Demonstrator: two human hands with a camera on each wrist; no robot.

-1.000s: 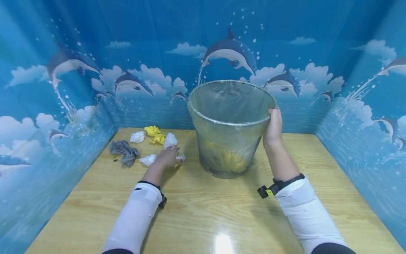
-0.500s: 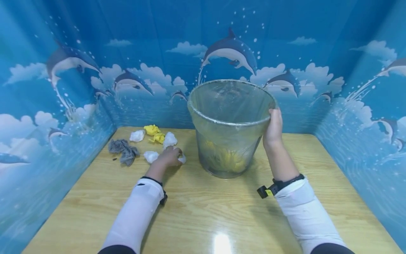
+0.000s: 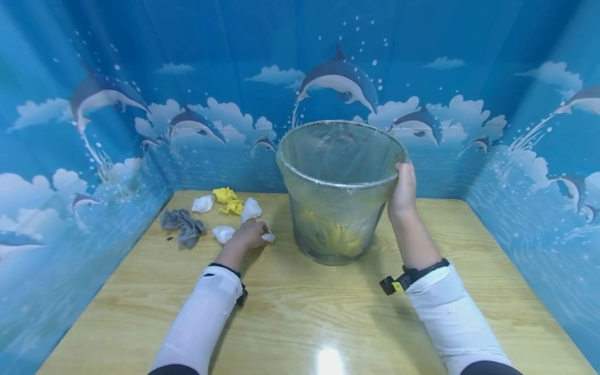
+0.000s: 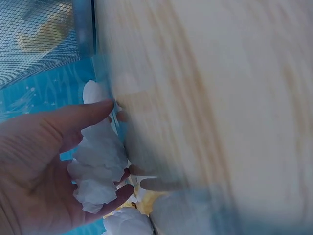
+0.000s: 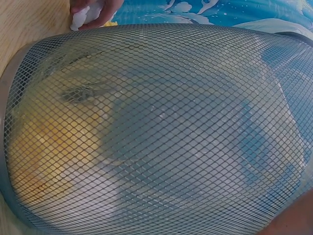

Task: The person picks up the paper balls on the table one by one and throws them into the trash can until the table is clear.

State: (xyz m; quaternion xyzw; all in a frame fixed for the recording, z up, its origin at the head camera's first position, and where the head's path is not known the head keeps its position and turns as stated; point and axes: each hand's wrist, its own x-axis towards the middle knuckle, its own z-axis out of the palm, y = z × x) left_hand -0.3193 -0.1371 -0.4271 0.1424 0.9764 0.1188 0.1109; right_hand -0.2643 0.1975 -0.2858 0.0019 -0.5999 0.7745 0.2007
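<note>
My left hand (image 3: 248, 235) is low over the table, left of a mesh wastebasket (image 3: 337, 200). Its thumb and fingers grip a crumpled white tissue (image 4: 100, 156), seen fully in the left wrist view. A clear plastic liner (image 3: 339, 179) is folded over the basket's rim, and yellow crumpled paper (image 3: 339, 237) shows through the mesh. At the basket's right side, my right hand (image 3: 404, 190) holds it with the thumb near the rim; its other fingers are hidden behind. Just beyond the left hand lies another white wad (image 3: 251, 209), and a further white wad (image 3: 223, 233) sits to its left.
Two yellow wads (image 3: 226, 196) and a white wad (image 3: 203, 203) lie at the table's back left. Grey crumpled cloth or paper (image 3: 184, 226) is near the left edge. Blue dolphin-printed curtains (image 3: 225, 62) enclose the wooden table (image 3: 290, 312) at the back and sides.
The left hand's fingers have drawn in around the white tissue, with only a slight shift of the hand. The right hand and the wastebasket have stayed in place.
</note>
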